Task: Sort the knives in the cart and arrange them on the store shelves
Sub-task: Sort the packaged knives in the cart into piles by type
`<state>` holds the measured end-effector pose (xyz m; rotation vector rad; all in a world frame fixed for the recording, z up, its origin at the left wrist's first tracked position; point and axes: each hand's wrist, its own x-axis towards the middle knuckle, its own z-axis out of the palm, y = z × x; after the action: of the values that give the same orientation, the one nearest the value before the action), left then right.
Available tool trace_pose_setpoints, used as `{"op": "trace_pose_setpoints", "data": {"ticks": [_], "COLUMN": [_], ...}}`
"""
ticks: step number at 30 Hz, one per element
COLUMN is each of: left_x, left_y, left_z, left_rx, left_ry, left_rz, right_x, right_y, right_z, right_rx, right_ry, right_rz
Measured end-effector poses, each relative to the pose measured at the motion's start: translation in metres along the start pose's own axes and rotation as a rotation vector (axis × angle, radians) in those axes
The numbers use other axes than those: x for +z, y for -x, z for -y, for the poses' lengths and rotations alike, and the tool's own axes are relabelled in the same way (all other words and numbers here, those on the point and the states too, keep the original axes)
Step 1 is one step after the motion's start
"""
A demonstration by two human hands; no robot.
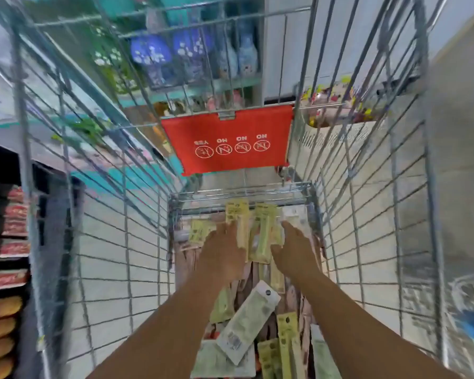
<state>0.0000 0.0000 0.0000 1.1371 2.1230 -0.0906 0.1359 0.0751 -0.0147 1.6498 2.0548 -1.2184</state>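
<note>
While we lean over the wire shopping cart (367, 242), both our bare arms reach down toward its far end. Frame is motion-blurred, so detail is limited.

Left hand (223, 254): palm down on the pile of packaged knives, touching a pale yellow carded pack (237, 222) at the far end. Fingers look loosely spread, but we cannot tell whether they grip anything.

Right hand (294, 251): just right of the left one, fingers extended fairly wide toward a white pack (294, 214) by the far right corner. Contact likely, grip cannot be told.

Between the hands sits a yellow-green knife pack (262, 239), lengthwise, standing slightly above the pile.

Knife stock covers the cart floor: a white blister pack (248, 321) lies diagonal near us, and yellow carded packs (286, 340) lie to its right.

Red child-seat flap (227, 140) with white NO/YES icons hangs at the far end, printed upside down from our view.

Store shelves (186, 56) with blue patterned goods are far beyond the cart; red packaged goods (14, 212) are on the left.
</note>
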Motion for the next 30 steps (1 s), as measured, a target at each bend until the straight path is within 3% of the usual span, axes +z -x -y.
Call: {"op": "trace_pose_setpoints", "data": {"ticks": [8, 18, 24, 28, 30], "left_x": [0.046, 0.074, 0.06, 0.043, 0.034], "left_y": [-0.048, -0.075, -0.077, -0.063, -0.058], "left_z": [0.017, 0.034, 0.043, 0.035, 0.026], "left_rx": [-0.048, 0.079, 0.033, 0.019, 0.058], "left_ry": [-0.037, -0.18, -0.018, 0.352, 0.465], "left_rz": [-0.034, -0.198, -0.172, -0.123, -0.108], "right_x": [0.041, 0.079, 0.072, 0.065, 0.056], "right_y": [-0.037, -0.057, -0.054, -0.052, -0.048], "right_z": [-0.001, 0.017, 0.021, 0.013, 0.012], "right_rx": [0.021, 0.078, 0.196, 0.214, 0.212], "right_ry": [0.051, 0.18, 0.006, -0.12, -0.306], "right_rz": [-0.032, -0.193, -0.208, -0.304, -0.348]}}
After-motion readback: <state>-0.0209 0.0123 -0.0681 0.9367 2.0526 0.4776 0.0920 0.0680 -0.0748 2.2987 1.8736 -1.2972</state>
